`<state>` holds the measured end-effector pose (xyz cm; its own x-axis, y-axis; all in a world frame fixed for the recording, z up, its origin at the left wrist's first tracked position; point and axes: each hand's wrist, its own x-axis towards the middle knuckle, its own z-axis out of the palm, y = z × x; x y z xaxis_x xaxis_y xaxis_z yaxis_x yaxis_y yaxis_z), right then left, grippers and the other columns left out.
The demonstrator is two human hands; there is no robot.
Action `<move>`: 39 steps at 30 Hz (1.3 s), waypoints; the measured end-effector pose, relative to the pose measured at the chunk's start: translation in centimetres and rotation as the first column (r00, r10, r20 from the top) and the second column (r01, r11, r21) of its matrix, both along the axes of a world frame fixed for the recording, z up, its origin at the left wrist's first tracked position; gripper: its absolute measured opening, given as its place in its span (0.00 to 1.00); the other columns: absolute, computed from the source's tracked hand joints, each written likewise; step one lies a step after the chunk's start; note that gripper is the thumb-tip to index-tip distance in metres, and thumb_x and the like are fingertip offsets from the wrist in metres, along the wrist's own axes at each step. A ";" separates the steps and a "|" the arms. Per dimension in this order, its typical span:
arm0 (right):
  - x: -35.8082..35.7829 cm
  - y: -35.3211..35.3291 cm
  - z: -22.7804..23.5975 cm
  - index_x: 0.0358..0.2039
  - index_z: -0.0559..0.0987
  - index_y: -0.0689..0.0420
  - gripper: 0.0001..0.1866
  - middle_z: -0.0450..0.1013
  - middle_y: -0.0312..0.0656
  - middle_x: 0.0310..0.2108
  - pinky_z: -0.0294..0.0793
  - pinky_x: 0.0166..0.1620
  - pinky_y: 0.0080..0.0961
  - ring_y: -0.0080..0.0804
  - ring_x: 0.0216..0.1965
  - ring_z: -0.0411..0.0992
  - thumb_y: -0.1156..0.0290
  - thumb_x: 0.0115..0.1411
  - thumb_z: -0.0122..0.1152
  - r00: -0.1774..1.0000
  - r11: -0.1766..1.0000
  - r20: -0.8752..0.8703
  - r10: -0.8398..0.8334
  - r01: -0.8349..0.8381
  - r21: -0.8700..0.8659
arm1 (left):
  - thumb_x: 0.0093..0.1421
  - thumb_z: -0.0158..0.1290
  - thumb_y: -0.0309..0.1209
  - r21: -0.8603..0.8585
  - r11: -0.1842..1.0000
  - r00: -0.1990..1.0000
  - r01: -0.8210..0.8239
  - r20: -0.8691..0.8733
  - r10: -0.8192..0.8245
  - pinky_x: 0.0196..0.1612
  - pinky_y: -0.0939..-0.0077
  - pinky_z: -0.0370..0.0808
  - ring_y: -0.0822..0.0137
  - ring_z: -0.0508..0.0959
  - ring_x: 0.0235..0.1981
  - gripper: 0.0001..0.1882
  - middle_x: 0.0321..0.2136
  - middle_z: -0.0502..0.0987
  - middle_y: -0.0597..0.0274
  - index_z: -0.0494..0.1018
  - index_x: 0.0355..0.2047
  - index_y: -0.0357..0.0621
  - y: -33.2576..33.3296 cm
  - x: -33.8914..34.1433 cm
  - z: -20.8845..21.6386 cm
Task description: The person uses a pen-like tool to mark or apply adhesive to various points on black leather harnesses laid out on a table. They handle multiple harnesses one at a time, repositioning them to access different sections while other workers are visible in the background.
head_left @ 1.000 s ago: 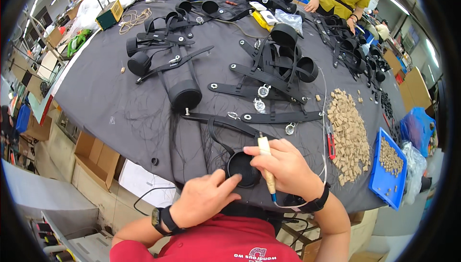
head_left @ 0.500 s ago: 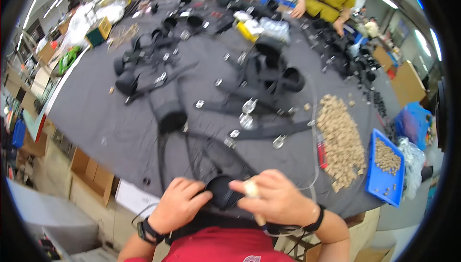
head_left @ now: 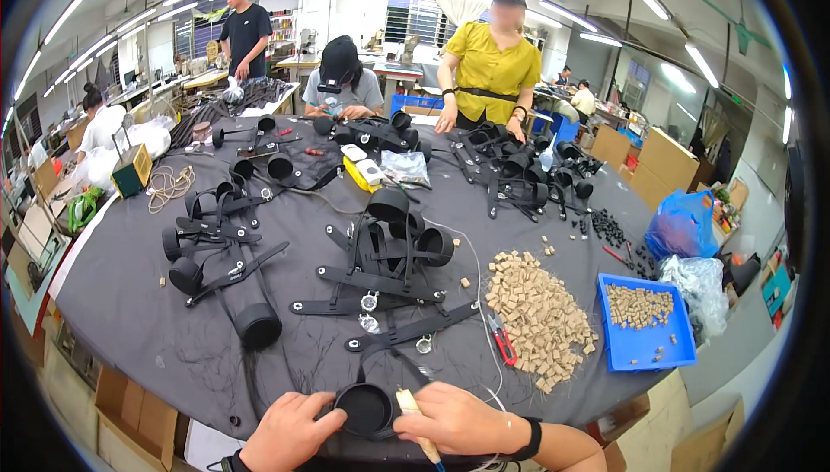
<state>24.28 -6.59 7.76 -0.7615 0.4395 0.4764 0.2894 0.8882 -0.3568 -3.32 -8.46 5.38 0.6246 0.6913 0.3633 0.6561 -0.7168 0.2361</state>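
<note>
At the table's near edge, my left hand (head_left: 290, 429) is closed with thumb and fingers on the left rim of a round black cup (head_left: 363, 409). Its hollow side faces up, and black straps (head_left: 380, 360) run from it across the cloth. My right hand (head_left: 458, 420), just right of the cup, grips a pen-shaped tool (head_left: 408, 401) with a cream-coloured wrapped part and a blue lower end. Its exact kind is unclear. Just beyond the cup lies a black strap with metal buckles (head_left: 415, 331).
More black strap-and-cup assemblies (head_left: 389, 247) cover the mid-table. To the right are a heap of small tan pieces (head_left: 540, 316), red-handled thread snips (head_left: 501, 340), a white cord (head_left: 480, 273) and a blue tray (head_left: 614, 342). Across the table, a person in yellow (head_left: 493, 61) stands beside a seated person.
The view has tilted up, bringing the far room into sight. My right hand and the tool have drawn off the cup to its right side; my left hand stays at the rim.
</note>
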 end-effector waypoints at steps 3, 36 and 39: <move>1.0 -1.8 0.0 0.38 0.76 0.53 0.14 0.71 0.38 0.25 0.70 0.31 0.34 0.39 0.26 0.71 0.65 0.55 0.69 0.985 0.983 0.109 -0.131 0.143 -0.112 | 0.53 0.52 0.25 -0.004 0.997 0.996 0.073 -0.042 -0.073 0.39 0.68 0.75 0.59 0.79 0.33 0.13 0.49 0.74 0.53 0.71 0.41 0.47 2.6 0.7 -1.0; -1.5 1.3 1.2 0.37 0.75 0.54 0.12 0.71 0.42 0.23 0.73 0.25 0.32 0.42 0.23 0.75 0.77 0.51 0.64 0.916 0.917 -0.107 -0.385 0.393 0.066 | 0.60 0.53 0.19 -0.580 0.779 0.703 0.237 0.656 0.275 0.45 0.73 0.77 0.62 0.79 0.45 0.16 0.57 0.70 0.52 0.66 0.49 0.41 2.5 2.7 -1.4; -1.8 2.1 1.2 0.32 0.76 0.56 0.09 0.73 0.43 0.24 0.74 0.27 0.32 0.42 0.24 0.75 0.80 0.50 0.64 0.886 0.893 -0.119 -0.449 0.441 -0.088 | 0.61 0.53 0.17 -0.681 0.599 0.551 0.421 0.717 0.427 0.48 0.74 0.77 0.68 0.77 0.47 0.22 0.56 0.67 0.54 0.61 0.54 0.39 3.1 2.7 -2.8</move>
